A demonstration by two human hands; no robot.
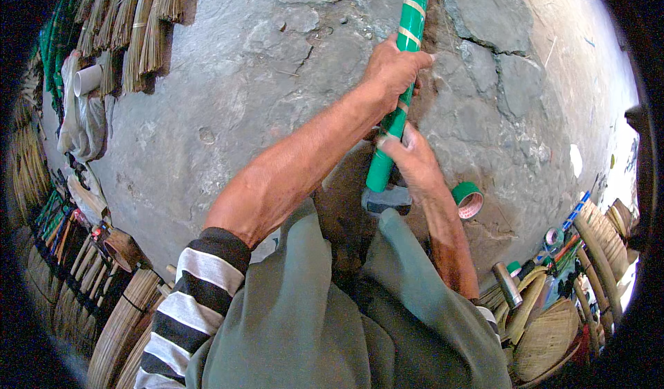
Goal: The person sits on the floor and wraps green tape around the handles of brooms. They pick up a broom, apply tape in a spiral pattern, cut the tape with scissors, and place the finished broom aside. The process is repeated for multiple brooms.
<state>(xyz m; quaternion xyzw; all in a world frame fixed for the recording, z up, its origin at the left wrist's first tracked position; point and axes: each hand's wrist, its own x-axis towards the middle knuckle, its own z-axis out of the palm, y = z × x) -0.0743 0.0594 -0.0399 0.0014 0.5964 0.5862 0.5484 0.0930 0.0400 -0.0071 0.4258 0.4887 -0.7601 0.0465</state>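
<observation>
A long green pole (pixel 412 16) with pale bands around its upper part slants up from between my knees and runs out past the top of the picture. Higher up, my left hand (pixel 393 69) is closed around it. Lower down, near the pole's bottom end, my right hand (pixel 416 155) grips it, thumb across the front; some fingers are hidden behind. The lower end hangs just over a grey block-like thing (pixel 389 201), and I cannot tell whether they touch. A roll of green tape (pixel 459 191) lies on the ground to the right of my right forearm.
Cracked grey concrete (pixel 277 98) spreads around me. Bundles of thin sticks (pixel 131 29) lie at the upper left, near a white cup (pixel 87 80) and a plastic bag (pixel 86 129). At the lower right are a metal cylinder (pixel 508 285) and woven baskets (pixel 548 340).
</observation>
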